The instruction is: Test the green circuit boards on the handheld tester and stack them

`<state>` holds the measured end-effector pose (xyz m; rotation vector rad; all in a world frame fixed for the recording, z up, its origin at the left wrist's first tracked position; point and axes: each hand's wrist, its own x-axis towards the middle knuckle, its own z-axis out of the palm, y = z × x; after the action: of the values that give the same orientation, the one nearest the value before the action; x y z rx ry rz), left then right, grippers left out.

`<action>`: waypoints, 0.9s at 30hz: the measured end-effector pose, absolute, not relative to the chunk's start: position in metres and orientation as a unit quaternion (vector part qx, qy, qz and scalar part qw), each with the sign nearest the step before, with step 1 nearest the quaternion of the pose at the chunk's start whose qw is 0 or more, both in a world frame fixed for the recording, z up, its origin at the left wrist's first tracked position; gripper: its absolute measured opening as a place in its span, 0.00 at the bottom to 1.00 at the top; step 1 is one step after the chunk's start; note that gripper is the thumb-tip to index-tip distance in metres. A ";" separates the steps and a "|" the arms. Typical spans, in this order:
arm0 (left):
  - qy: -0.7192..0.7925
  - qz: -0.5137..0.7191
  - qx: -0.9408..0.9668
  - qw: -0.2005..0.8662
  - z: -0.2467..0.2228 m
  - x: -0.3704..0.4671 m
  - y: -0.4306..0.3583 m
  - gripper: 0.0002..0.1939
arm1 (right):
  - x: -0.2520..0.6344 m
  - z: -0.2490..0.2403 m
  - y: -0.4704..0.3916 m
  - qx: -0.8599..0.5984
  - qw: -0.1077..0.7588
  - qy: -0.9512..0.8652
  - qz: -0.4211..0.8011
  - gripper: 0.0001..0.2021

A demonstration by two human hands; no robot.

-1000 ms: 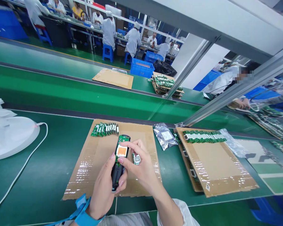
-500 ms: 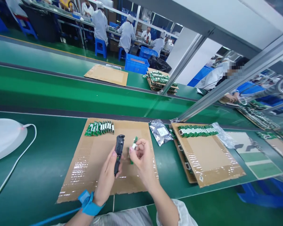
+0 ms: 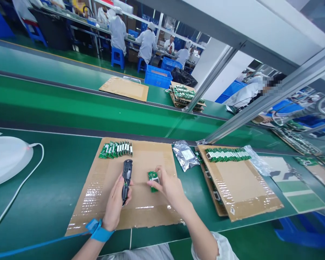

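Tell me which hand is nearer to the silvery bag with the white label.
Right. The right hand, at a green circuit board, is just below and left of the silvery bag; the left hand, around a black casing, is farther left.

The cardboard sheet (image 3: 141, 213) looks like matt brown paper, crossed by glossy clear tape; the counter (image 3: 62, 180) is smooth green, the handheld casing (image 3: 126, 177) dark plastic, the small bag (image 3: 184, 155) shiny and crinkled, the frame (image 3: 215, 77) grey metal
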<state>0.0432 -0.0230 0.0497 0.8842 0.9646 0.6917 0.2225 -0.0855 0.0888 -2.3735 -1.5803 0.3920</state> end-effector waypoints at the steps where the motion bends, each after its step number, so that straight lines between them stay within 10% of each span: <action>1: 0.438 0.319 0.399 0.740 0.049 0.043 -0.023 0.24 | 0.224 0.094 -0.076 -0.812 0.158 -0.544 0.139 0.19; 7: 0.427 0.334 0.402 0.738 0.048 0.041 -0.025 0.23 | 0.221 0.096 0.018 -0.694 0.365 -0.552 0.285 0.16; 20: 0.412 0.310 0.321 0.795 0.062 0.039 -0.019 0.25 | 0.223 0.090 -0.011 -0.579 0.489 -0.450 0.471 0.20; 27: 0.367 0.314 0.276 0.831 0.092 0.045 -0.024 0.24 | 0.184 0.106 -0.053 -0.598 0.494 -0.507 0.376 0.16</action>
<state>0.0451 -0.0238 0.0920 0.5861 0.7790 0.6666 0.1843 -0.0528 0.1063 -1.4502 -1.2301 0.9121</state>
